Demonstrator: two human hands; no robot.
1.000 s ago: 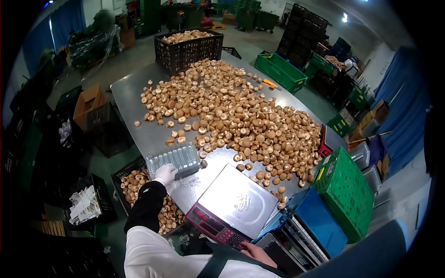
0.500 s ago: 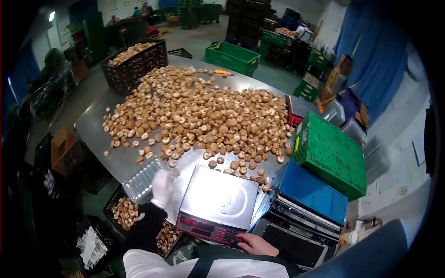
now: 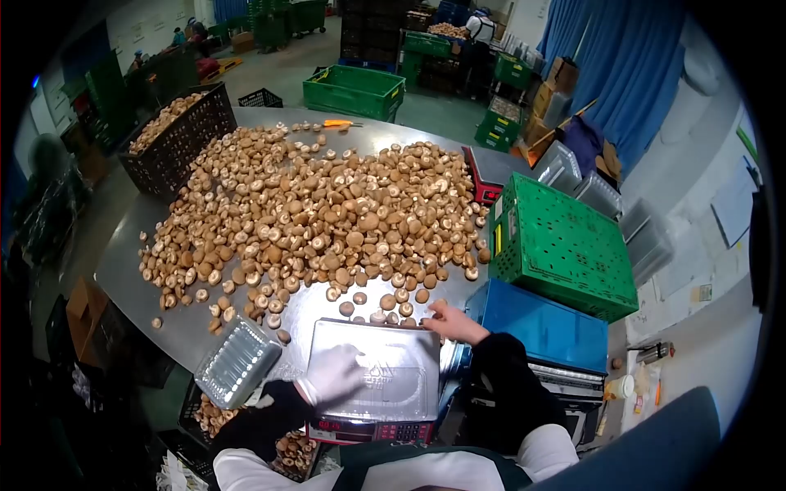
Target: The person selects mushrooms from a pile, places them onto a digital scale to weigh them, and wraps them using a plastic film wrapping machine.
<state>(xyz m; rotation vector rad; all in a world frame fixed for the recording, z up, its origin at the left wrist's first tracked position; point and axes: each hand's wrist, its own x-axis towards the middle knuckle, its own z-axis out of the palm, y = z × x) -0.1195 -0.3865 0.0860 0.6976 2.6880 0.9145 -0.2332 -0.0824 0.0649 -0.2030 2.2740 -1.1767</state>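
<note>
A white glove covers my left hand (image 3: 334, 378), which is over the left part of the scale (image 3: 372, 431); motion smears its fingers. On the scale's plate lies what looks like a clear plastic tray (image 3: 397, 376), its ribbed base catching the light. My bare right hand (image 3: 457, 322) reaches to the plate's far right corner, its fingers bent round a mushroom that they mostly hide. A few loose mushrooms (image 3: 388, 302) lie along the plate's far edge. Another clear tray or stack of trays (image 3: 237, 362) sits at the table's near left edge.
A wide heap of mushrooms (image 3: 327, 217) covers much of the metal table (image 3: 135, 282). A black crate (image 3: 184, 135) of mushrooms stands far left. To the right are an upturned green crate (image 3: 565, 250), a blue-topped machine (image 3: 540, 327) and a second red scale (image 3: 485, 190).
My left hand has gone from the clear tray at the left to above the scale, where a tray now appears. My right hand has left the keypad for the plate's far right corner.
</note>
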